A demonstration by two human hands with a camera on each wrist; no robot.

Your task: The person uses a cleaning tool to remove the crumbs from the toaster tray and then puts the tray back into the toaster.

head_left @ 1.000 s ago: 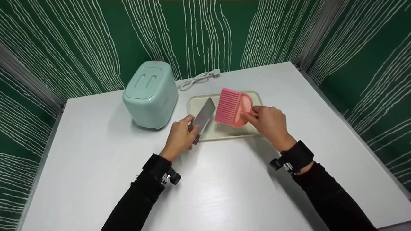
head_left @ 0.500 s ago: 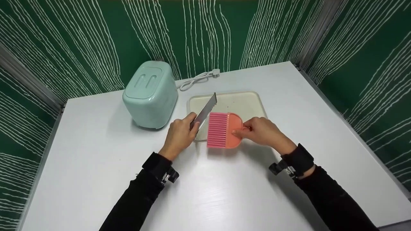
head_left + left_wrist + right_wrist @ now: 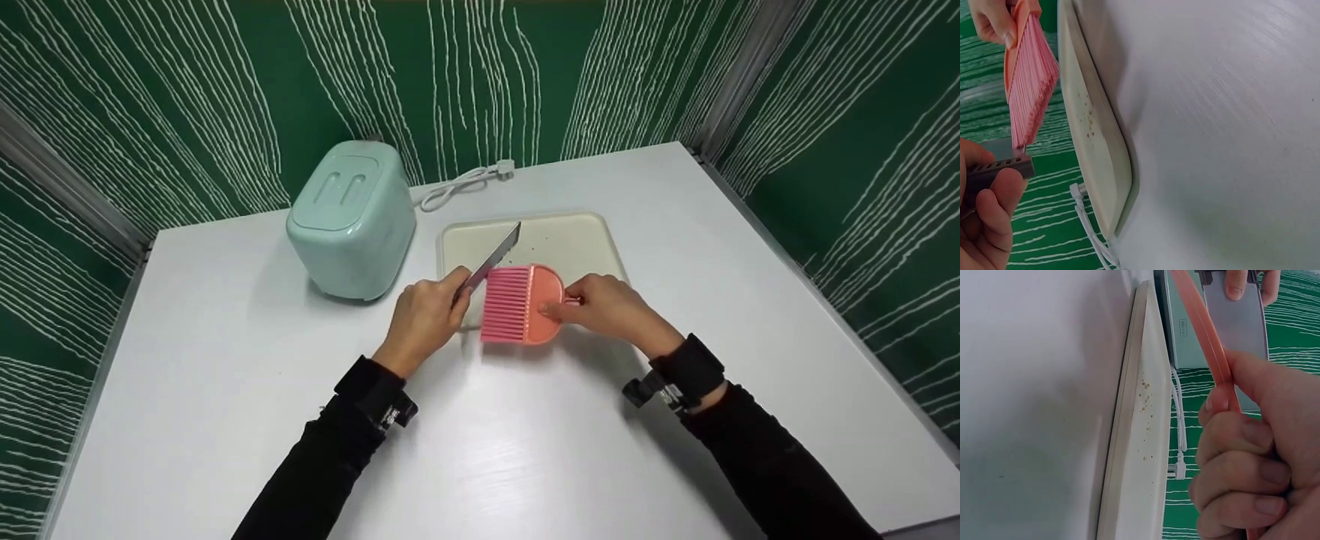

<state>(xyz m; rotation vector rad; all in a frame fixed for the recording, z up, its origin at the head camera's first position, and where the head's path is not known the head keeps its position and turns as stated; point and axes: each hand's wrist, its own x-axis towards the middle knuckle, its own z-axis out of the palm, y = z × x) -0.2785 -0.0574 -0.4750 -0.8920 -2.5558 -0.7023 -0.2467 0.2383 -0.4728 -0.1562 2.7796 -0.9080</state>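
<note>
My left hand (image 3: 424, 322) grips a flat metal crumb tray (image 3: 501, 249) by its dark slotted end (image 3: 999, 171). The plate is tilted, almost edge-on in the head view, above the left part of a cream serving tray (image 3: 589, 229). My right hand (image 3: 615, 307) holds a small hand brush (image 3: 510, 305) with pink bristles and an orange head. In the head view, the bristles overlap the plate's lower edge; whether they touch cannot be told. Small brown crumbs (image 3: 1145, 396) lie scattered on the serving tray, also visible in the left wrist view.
A mint-green toaster (image 3: 352, 217) stands left of the serving tray on the white table (image 3: 487, 450). Its white cord and plug (image 3: 465, 181) lie behind the tray. Green walls with white streaks close off the back and sides.
The brush has come toward me and slightly left, from over the serving tray to its front edge. The crumb tray has turned more edge-on, its far end shifting right. More specks show below it.
</note>
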